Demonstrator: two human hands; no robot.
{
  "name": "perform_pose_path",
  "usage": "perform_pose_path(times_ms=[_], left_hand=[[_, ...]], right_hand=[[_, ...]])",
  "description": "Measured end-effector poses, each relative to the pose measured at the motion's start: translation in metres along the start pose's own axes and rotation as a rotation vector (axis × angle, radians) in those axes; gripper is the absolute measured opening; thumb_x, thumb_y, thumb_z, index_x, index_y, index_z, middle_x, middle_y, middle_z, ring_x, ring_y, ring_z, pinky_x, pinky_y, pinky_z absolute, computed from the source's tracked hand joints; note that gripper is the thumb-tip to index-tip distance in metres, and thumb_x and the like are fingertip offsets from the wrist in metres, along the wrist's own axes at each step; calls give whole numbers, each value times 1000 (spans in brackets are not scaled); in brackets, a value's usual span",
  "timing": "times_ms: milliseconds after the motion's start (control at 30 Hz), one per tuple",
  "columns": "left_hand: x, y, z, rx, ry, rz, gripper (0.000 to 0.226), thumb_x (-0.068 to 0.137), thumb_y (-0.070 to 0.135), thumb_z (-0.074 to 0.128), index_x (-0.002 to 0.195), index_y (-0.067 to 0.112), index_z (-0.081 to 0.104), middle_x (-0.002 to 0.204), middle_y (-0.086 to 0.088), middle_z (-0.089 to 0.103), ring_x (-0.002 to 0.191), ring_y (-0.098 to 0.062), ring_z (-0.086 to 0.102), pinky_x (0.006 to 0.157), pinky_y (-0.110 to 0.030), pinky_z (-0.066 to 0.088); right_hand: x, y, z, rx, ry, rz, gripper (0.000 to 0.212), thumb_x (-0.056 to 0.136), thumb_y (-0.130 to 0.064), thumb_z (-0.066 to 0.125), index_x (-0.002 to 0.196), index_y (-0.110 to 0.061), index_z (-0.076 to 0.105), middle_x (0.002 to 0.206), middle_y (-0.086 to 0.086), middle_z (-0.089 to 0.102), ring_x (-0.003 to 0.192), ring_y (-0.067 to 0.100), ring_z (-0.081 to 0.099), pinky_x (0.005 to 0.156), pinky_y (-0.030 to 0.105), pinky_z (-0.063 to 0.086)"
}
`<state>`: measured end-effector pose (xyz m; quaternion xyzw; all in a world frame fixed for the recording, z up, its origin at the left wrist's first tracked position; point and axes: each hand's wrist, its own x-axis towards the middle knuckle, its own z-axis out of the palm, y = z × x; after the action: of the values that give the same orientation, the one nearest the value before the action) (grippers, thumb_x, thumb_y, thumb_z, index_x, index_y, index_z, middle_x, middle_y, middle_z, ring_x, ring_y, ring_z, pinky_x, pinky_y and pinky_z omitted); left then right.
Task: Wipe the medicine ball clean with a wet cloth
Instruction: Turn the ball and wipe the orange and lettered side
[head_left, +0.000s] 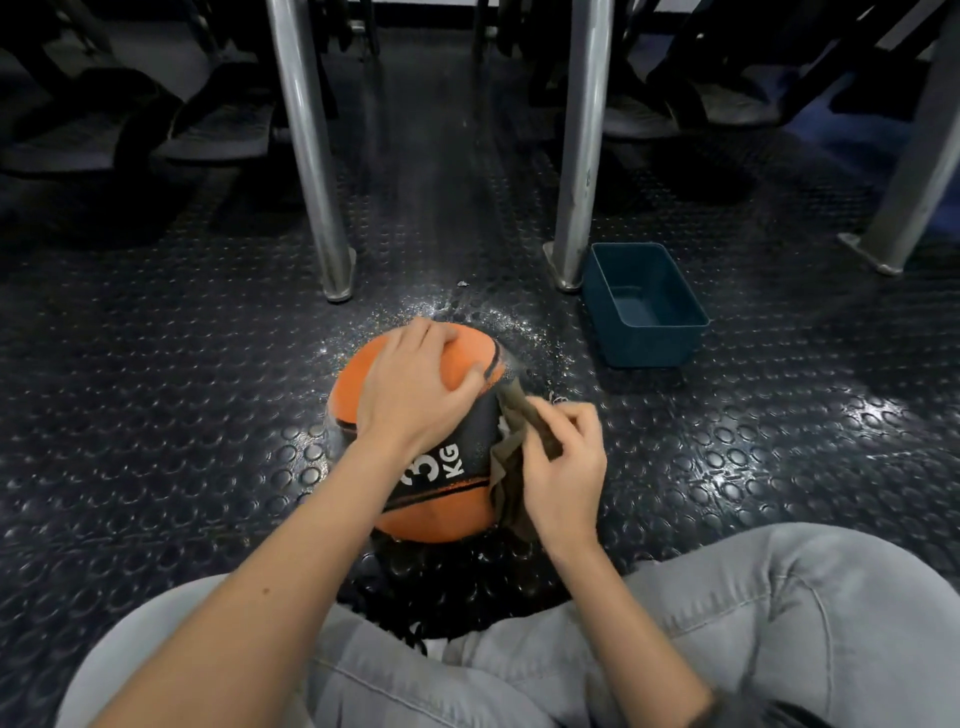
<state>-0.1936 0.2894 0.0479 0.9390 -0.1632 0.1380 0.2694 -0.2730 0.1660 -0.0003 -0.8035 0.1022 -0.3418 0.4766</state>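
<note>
An orange and black medicine ball (358, 384) marked "3 KG" sits on the studded floor in front of my knees. My left hand (415, 387) lies spread over the ball's top, fingers curved along its surface. My right hand (563, 467) grips an olive-brown cloth (511, 467) and holds it against the ball's right side. The cloth hangs down along the black band, and part of it is hidden inside my fingers.
A dark teal plastic tub (647, 306) stands on the floor to the right beyond the ball. Two metal posts (311, 156) (584, 145) rise just behind the ball. Water drops glisten on the black rubber floor (156, 415). My legs in grey jeans (779, 623) fill the bottom of the view.
</note>
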Motion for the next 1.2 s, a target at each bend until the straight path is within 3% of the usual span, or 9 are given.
perform_pose_path(times_ms=[100, 167, 233, 467, 567, 700, 800, 967, 1200], left_hand=[[-6, -2, -3, -19, 17, 19, 53, 78, 51, 42, 115, 16, 58, 115, 3, 56, 109, -17, 45, 92, -25, 32], [-10, -3, -4, -42, 49, -11, 48, 80, 47, 46, 115, 18, 59, 114, 6, 55, 107, -14, 45, 89, -24, 33], [-11, -5, -4, -41, 86, -47, 44, 80, 46, 47, 112, 19, 59, 111, 7, 55, 105, -14, 45, 83, -21, 31], [1, -5, -3, -18, -8, 10, 49, 80, 49, 42, 116, 20, 58, 112, 6, 53, 107, -15, 43, 88, -25, 30], [-2, -7, -4, -5, -27, 48, 49, 82, 48, 42, 119, 19, 56, 116, 6, 53, 109, -15, 42, 88, -22, 28], [-9, -6, -5, -6, 16, 40, 45, 82, 43, 45, 116, 16, 58, 115, 5, 54, 106, -15, 43, 85, -20, 27], [-10, -6, -4, 5, 21, 7, 45, 81, 44, 44, 115, 18, 57, 113, 7, 52, 104, -13, 42, 83, -21, 29], [-10, -12, -6, -21, 20, 64, 53, 76, 54, 36, 112, 21, 58, 112, 7, 53, 103, -12, 41, 85, -24, 32], [-9, -6, -6, 43, -23, 105, 61, 77, 57, 26, 115, 19, 55, 116, 8, 52, 108, -11, 38, 83, -17, 23]], right_hand=[[45, 0, 7, 34, -74, 164, 26, 84, -2, 63, 108, -11, 69, 91, -1, 59, 88, 13, 56, 83, 17, 43], [71, 0, 11, -30, -145, 272, 23, 84, -7, 63, 104, -17, 69, 92, -3, 65, 90, 14, 60, 86, 29, 47], [70, -5, 11, -84, -207, 250, 19, 86, -8, 61, 100, -17, 71, 98, -1, 69, 96, 18, 61, 89, 36, 47], [4, -26, -4, -147, -190, -70, 22, 84, -12, 55, 101, -10, 69, 92, 3, 62, 89, 22, 57, 82, 33, 44], [44, -12, 3, -134, -174, 58, 19, 86, -7, 59, 100, -8, 71, 95, 7, 65, 90, 24, 60, 83, 31, 45], [92, 3, 14, -144, -320, 331, 20, 89, -8, 58, 103, -10, 73, 102, 5, 71, 101, 20, 62, 84, 22, 43], [74, -3, 6, -114, -303, 317, 19, 90, -9, 59, 103, -9, 72, 97, -1, 70, 97, 16, 63, 82, 21, 43], [30, -19, -9, -103, -231, 72, 18, 85, -6, 63, 101, -8, 71, 95, 0, 67, 89, 10, 58, 85, 21, 43], [85, 8, 6, -108, -297, 368, 17, 87, -11, 62, 99, -10, 74, 94, 2, 72, 92, 14, 64, 79, 23, 45]])
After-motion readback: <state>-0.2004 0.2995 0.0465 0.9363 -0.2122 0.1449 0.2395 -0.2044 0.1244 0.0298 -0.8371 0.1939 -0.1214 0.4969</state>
